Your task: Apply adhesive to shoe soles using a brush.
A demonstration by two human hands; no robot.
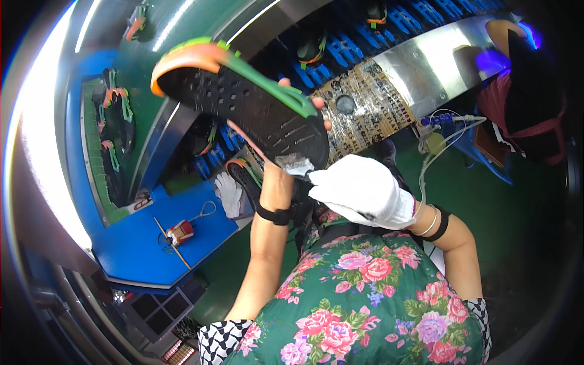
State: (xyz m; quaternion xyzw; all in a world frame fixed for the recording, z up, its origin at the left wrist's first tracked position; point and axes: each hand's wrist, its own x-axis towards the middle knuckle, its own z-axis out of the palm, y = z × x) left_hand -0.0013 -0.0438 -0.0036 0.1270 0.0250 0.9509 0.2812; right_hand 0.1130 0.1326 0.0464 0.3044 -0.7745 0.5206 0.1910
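In green trough [91,146]: shoes [126,131]; left grip [260,152] clasps black clog [243,103]; right grip [359,190] unclear.

Black sandal sole with square recesses [246,108]: looked like matt rubber or foam. Its orange-to-green strap [267,87] looked like smooth, semi-gloss plastic. White glove [359,188] was matt cloth. Green garment with pink flowers [365,274]: also matt cloth. Curved silver ledge [420,68] was shiny smooth metal; brown wrapping on it [371,97] looked glossy, crinkled. Flat blue surface [134,252] looked smooth; thin tan stick [182,257], wood-like.
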